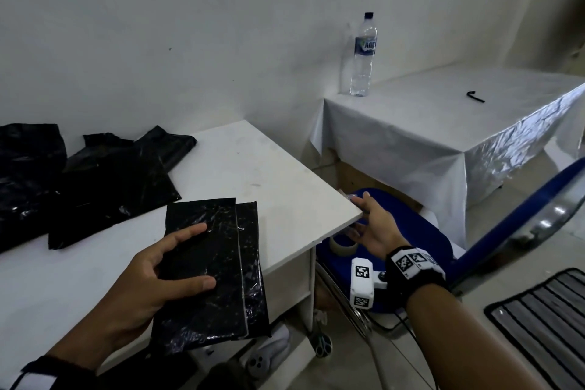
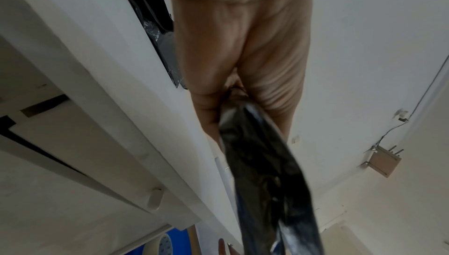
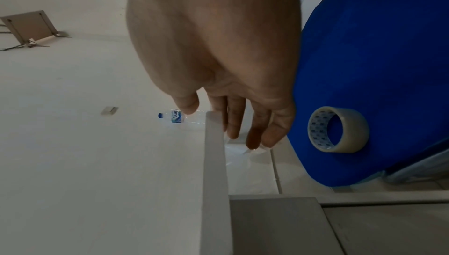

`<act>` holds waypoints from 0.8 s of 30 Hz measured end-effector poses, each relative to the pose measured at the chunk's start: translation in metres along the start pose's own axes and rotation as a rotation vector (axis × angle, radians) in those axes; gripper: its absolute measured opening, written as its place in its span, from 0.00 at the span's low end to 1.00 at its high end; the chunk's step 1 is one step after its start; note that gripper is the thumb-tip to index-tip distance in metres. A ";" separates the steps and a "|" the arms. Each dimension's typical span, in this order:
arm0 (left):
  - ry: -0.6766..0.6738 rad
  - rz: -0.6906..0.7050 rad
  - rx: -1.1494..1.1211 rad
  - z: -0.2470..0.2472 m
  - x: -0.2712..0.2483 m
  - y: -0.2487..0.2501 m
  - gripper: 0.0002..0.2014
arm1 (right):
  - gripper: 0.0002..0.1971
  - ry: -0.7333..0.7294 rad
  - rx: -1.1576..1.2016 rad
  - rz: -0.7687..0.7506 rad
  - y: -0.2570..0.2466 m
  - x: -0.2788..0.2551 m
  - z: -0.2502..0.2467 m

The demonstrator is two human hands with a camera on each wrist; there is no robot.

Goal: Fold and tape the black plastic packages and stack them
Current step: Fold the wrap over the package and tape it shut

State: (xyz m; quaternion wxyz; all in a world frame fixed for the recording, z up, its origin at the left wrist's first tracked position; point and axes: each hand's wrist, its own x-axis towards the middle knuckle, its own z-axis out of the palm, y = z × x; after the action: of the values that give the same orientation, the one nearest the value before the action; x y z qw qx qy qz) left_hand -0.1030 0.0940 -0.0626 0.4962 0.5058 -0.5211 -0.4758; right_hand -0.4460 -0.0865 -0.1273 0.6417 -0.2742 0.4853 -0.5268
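My left hand (image 1: 148,266) grips a folded black plastic package (image 1: 205,269) over the front right corner of the white table (image 1: 269,174), thumb and index finger lying on its top face. The left wrist view shows the package (image 2: 262,172) pinched in that hand (image 2: 243,57). My right hand (image 1: 364,215) is at the table's right corner, thumb above the edge and straight fingers below it. In the right wrist view its fingertips (image 3: 252,140) touch a clear tape strip (image 3: 243,151) hanging from the table edge (image 3: 213,153). Several unfolded black bags (image 1: 95,184) lie at the back left.
A roll of clear tape (image 1: 342,245) (image 3: 337,129) lies on a blue chair seat (image 1: 411,231) (image 3: 376,67) just right of the table. Behind it stands a cloth-covered table (image 1: 443,130) with a water bottle (image 1: 364,54) and a small black hex key (image 1: 474,96). A striped mat (image 1: 544,326) lies on the floor.
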 end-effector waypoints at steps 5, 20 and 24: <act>0.016 0.002 0.012 -0.003 0.001 -0.005 0.44 | 0.13 0.097 -0.178 -0.197 -0.008 0.006 0.003; 0.032 0.035 0.025 -0.015 -0.004 -0.002 0.45 | 0.09 0.397 -0.467 -0.559 -0.029 0.015 0.045; 0.028 0.030 0.031 -0.020 -0.006 -0.002 0.45 | 0.11 0.376 -0.479 -0.643 -0.027 0.010 0.054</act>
State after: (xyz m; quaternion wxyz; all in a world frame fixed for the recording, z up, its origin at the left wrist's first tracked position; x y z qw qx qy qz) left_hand -0.0827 0.0998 -0.0639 0.5026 0.5121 -0.5290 -0.4532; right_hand -0.4078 -0.1127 -0.0863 0.2641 -0.4515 0.5920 -0.6132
